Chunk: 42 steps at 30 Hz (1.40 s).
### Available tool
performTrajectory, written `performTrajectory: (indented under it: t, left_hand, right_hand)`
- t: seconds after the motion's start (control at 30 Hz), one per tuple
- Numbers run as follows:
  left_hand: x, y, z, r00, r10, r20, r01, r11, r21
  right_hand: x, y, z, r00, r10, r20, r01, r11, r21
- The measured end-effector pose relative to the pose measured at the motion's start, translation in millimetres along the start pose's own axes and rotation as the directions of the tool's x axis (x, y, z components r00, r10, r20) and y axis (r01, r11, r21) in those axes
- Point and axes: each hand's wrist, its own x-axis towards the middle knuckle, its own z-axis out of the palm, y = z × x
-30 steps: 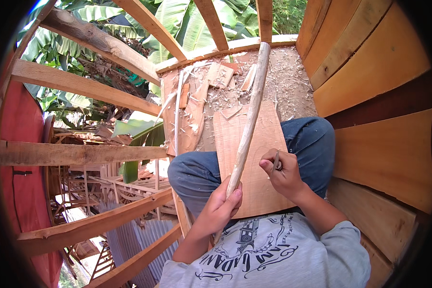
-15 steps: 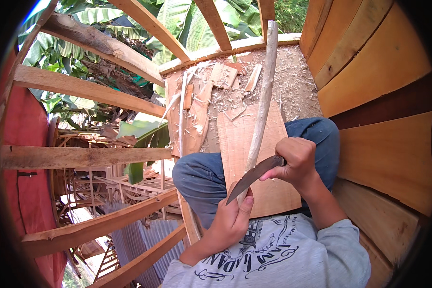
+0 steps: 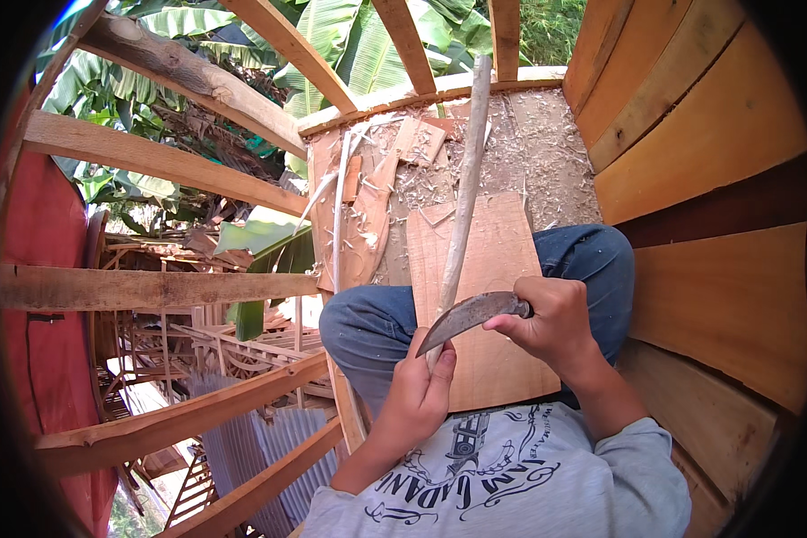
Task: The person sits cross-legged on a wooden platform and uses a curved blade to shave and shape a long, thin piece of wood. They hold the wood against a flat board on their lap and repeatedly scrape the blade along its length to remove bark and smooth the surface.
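Observation:
My left hand is closed round the near end of a long, pale wooden stick, which slants up and away over my lap. In my right hand is the handle of a broad, dark knife. Its curved blade lies across the stick just beyond my left fingers, the tip pointing left. Under both, a flat wooden board rests on my lap between my knees. The stick's near tip shows below the blade, beside my left thumb.
Wood shavings and offcuts litter the plank floor ahead. A thin pale strip lies at the left. Wooden rails with open gaps run along the left and front. A plank wall stands close on my right.
The stick's far end has swung left and lower. The knife has shifted slightly left and its blade has turned flatter. My left hand has moved a little left and up with the stick.

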Motion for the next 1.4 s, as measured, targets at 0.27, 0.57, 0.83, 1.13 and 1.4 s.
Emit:
performTrajectory:
  t: [0.27, 0.57, 0.83, 1.13, 1.4]
  left_hand:
    - [-1.3, 15.8, 11.7, 0.991, 0.099, -0.087, -0.073, 0.962, 0.264]
    - [-3.3, 19.7, 12.2, 1.000, 0.007, -0.019, -0.003, 0.977, 0.214]
    - [-30.0, 1.3, 22.8, 0.992, -0.092, 0.084, 0.077, 0.982, 0.170]
    - [3.0, -3.6, -0.4, 0.998, 0.000, -0.057, 0.016, 0.963, 0.271]
    - [2.2, 1.1, 9.1, 0.997, 0.028, -0.076, -0.007, 0.965, 0.263]
  right_hand:
    - [18.9, 31.2, 13.4, 0.961, -0.188, -0.205, 0.152, 0.972, -0.178]
    - [26.1, 41.7, 21.5, 0.956, -0.175, -0.234, 0.133, 0.973, -0.186]
    - [50.2, 120.9, 0.7, 0.776, 0.526, -0.349, -0.541, 0.839, 0.061]
    - [-3.2, 19.2, 31.9, 0.992, 0.123, 0.008, -0.121, 0.989, -0.089]
    - [18.6, 39.0, 33.7, 0.987, -0.086, -0.134, 0.051, 0.968, -0.246]
